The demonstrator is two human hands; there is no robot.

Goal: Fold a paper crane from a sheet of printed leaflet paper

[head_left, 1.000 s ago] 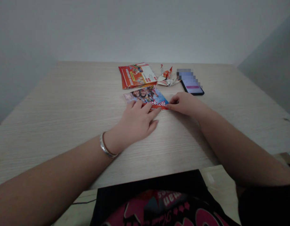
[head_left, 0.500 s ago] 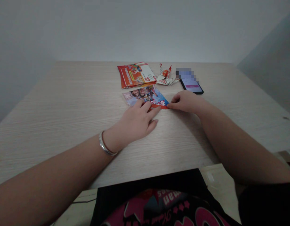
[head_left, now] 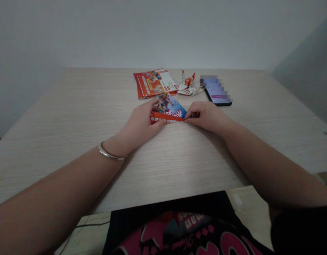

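Observation:
A printed paper leaflet [head_left: 170, 106], blue with a photo and a red lettered strip along its near edge, lies on the table between my hands. My left hand [head_left: 139, 118], with a silver bangle at the wrist, grips its left side, thumb at the near edge and fingers over the far left part. The leaflet's left end is hidden under that hand. At the right corner, my right hand [head_left: 203, 115] pinches the paper between thumb and forefinger. The red strip looks folded up over the blue side.
Behind the leaflet lies a stack of red and orange leaflets [head_left: 150, 86]. Beside it sits a folded paper shape [head_left: 188, 86] in red and white. A phone [head_left: 216, 92] with a lit screen rests to the right on the pale wooden table [head_left: 73, 117], which meets a wall.
My left hand has shifted left from lying spread over the leaflet's near edge to gripping its left side. More of the red strip shows. My right hand stays at the right corner.

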